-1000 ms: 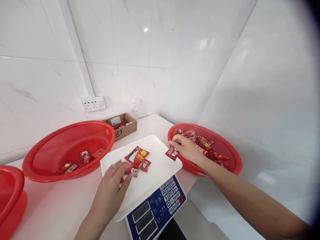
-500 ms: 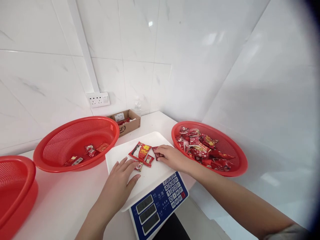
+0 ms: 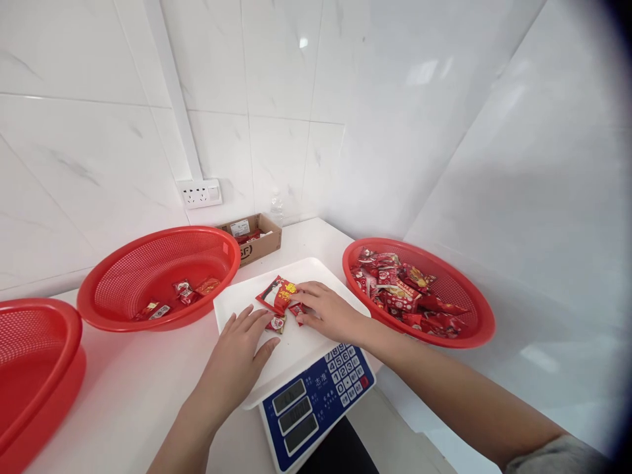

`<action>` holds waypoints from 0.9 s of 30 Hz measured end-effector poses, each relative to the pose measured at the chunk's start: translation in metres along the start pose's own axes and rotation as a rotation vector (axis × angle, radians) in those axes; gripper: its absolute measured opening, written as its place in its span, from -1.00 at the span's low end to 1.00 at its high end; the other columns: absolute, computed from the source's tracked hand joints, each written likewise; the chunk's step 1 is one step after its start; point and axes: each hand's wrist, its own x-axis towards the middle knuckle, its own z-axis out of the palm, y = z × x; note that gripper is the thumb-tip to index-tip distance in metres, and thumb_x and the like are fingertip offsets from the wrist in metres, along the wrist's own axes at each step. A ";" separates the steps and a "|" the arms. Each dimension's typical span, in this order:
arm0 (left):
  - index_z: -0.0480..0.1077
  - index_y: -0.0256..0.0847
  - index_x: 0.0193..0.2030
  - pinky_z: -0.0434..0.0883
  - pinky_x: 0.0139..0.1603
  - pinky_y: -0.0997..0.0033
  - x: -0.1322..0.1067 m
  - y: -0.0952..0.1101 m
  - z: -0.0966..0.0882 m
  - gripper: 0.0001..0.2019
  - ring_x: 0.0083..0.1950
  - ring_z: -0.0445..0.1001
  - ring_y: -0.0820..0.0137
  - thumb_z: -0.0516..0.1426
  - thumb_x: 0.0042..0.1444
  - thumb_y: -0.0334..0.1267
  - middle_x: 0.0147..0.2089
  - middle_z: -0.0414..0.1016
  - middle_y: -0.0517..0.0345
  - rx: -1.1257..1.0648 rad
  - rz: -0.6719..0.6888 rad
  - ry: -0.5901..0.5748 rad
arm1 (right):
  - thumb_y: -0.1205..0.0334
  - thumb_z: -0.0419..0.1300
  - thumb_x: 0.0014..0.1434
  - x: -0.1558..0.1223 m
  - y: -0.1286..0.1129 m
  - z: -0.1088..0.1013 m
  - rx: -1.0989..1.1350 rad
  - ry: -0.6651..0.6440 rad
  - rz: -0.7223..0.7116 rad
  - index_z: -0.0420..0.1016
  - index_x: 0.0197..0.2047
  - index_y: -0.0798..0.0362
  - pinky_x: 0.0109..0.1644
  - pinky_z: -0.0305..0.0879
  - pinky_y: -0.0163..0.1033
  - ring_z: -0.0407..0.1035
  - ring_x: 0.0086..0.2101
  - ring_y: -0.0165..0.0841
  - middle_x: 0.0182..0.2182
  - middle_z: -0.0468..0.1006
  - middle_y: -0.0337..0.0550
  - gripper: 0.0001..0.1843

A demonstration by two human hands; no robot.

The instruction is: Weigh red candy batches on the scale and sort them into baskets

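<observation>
A white weighing pan [image 3: 306,359] sits on a scale in front of me. On it lie a large red snack packet [image 3: 277,295] with yellow lettering and a small red-and-cream packet [image 3: 277,324]. My left hand [image 3: 240,355] rests over the pan's left part, open, its fingers spread and their tips by the small packet. From the right, my right hand [image 3: 330,312] curls its fingers and thumb round a small red packet [image 3: 297,312], beside the large one's right corner. The dark red packet is hidden, apparently beneath this hand.
The scale's blue keypad panel [image 3: 320,395] faces me. On the right, a red basket [image 3: 474,332] holds many red packets. Another red basket [image 3: 113,276] has several packets, with a third basket [image 3: 44,388] at far left. A cardboard box [image 3: 264,245] and clear bottle [image 3: 276,207] stand behind.
My right hand has moved left across the pan, toward the large packet, and the dark red packet has gone from sight under it. My left hand stays nearly in place.
</observation>
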 end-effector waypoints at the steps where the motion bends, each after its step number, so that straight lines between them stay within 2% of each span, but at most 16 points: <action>1: 0.28 -0.14 0.15 0.10 0.27 -0.03 0.000 0.000 0.000 -0.62 0.32 0.11 0.16 -0.06 0.23 -0.15 0.21 0.33 0.08 -0.001 0.002 0.010 | 0.17 0.18 0.14 0.001 -0.002 0.000 -0.004 -0.027 -0.020 0.37 0.12 -0.03 0.24 0.04 0.03 0.04 0.21 -0.13 0.20 0.25 -0.02 -0.55; 5: 0.29 -0.14 0.14 0.10 0.26 -0.04 0.001 0.000 0.000 -0.63 0.31 0.11 0.15 -0.06 0.23 -0.16 0.20 0.34 0.07 0.006 0.010 0.019 | -0.01 0.09 0.19 0.008 -0.010 0.001 -0.017 -0.161 -0.033 0.21 0.24 -0.10 0.27 -0.15 0.21 -0.25 0.29 -0.01 0.31 0.01 -0.09 -0.44; 8: 0.28 -0.17 0.15 0.09 0.27 -0.04 0.000 0.000 -0.001 -0.61 0.32 0.09 0.14 -0.06 0.24 -0.15 0.22 0.32 0.05 0.020 0.000 -0.005 | -0.09 0.01 0.21 0.014 -0.013 0.004 -0.040 -0.222 -0.040 0.17 0.26 -0.06 0.27 -0.23 0.24 -0.31 0.29 -0.02 0.32 -0.02 -0.06 -0.40; 11: 0.25 -0.17 0.18 0.08 0.27 -0.06 -0.001 -0.001 -0.001 -0.60 0.33 0.07 0.13 -0.07 0.24 -0.15 0.23 0.30 0.05 0.028 0.000 -0.013 | -0.11 0.00 0.21 0.015 -0.012 0.007 -0.046 -0.231 -0.053 0.21 0.24 -0.05 0.26 -0.23 0.23 -0.23 0.29 -0.05 0.30 0.05 -0.04 -0.42; 15: 0.25 -0.11 0.19 0.08 0.26 -0.13 -0.003 -0.004 0.003 -0.60 0.35 0.01 0.07 -0.02 0.21 -0.17 0.27 0.25 0.05 0.046 0.030 -0.002 | -0.02 0.05 0.21 0.009 -0.005 0.005 0.002 -0.166 -0.074 0.35 0.12 -0.09 0.26 -0.18 0.17 -0.10 0.26 -0.12 0.24 0.21 -0.08 -0.56; 19: 0.30 -0.09 0.14 0.06 0.25 -0.17 -0.004 -0.004 0.008 -0.62 0.37 -0.07 0.03 0.02 0.19 -0.18 0.27 0.23 0.03 0.055 0.073 0.008 | 0.13 0.15 0.17 0.002 0.000 -0.004 0.078 -0.073 -0.113 0.50 -0.19 -0.03 0.19 0.05 0.03 0.18 0.12 -0.20 0.03 0.44 -0.10 -0.82; 20: 0.31 -0.08 0.13 0.06 0.25 -0.17 -0.004 -0.003 0.008 -0.64 0.37 -0.07 0.03 0.02 0.19 -0.19 0.25 0.24 0.04 0.055 0.082 0.010 | 0.17 0.17 0.16 0.001 0.000 -0.006 0.086 -0.057 -0.117 0.50 -0.29 -0.01 0.14 0.11 -0.01 0.26 0.04 -0.23 -0.05 0.48 -0.12 -0.88; 22: 0.33 -0.05 0.10 0.08 0.25 -0.15 -0.005 -0.001 0.009 -0.66 0.35 -0.03 0.03 0.03 0.18 -0.22 0.21 0.28 0.05 0.055 0.088 0.017 | 0.24 0.19 0.13 0.001 0.000 -0.008 0.086 -0.040 -0.114 0.46 -0.43 0.02 0.05 0.19 -0.09 0.33 -0.09 -0.28 -0.20 0.51 -0.14 -0.88; 24: 0.34 -0.03 0.08 0.11 0.24 -0.15 -0.005 0.003 0.008 -0.67 0.32 0.04 0.03 0.03 0.17 -0.25 0.15 0.31 0.05 0.058 0.080 0.018 | 0.27 0.18 0.13 0.001 -0.002 -0.008 0.079 -0.026 -0.085 0.43 -0.44 0.03 -0.02 0.24 -0.11 0.35 -0.15 -0.29 -0.26 0.51 -0.15 -0.89; 26: 0.34 -0.03 0.08 0.12 0.23 -0.16 -0.004 0.006 0.006 -0.67 0.30 0.09 0.02 0.04 0.16 -0.28 0.12 0.32 0.02 0.073 0.070 0.007 | 0.28 0.17 0.13 0.002 -0.003 -0.005 0.075 0.002 -0.049 0.46 -0.28 0.04 -0.01 0.24 -0.09 0.34 -0.12 -0.27 -0.20 0.50 -0.11 -0.93; 27: 0.34 -0.04 0.08 0.11 0.23 -0.18 -0.004 0.007 0.005 -0.67 0.29 0.10 0.02 0.04 0.16 -0.29 0.13 0.32 0.01 0.084 0.066 -0.004 | 0.27 0.17 0.13 0.003 -0.003 -0.003 0.071 0.011 -0.036 0.45 -0.16 0.04 0.03 0.22 -0.06 0.31 -0.07 -0.25 -0.12 0.48 -0.08 -0.83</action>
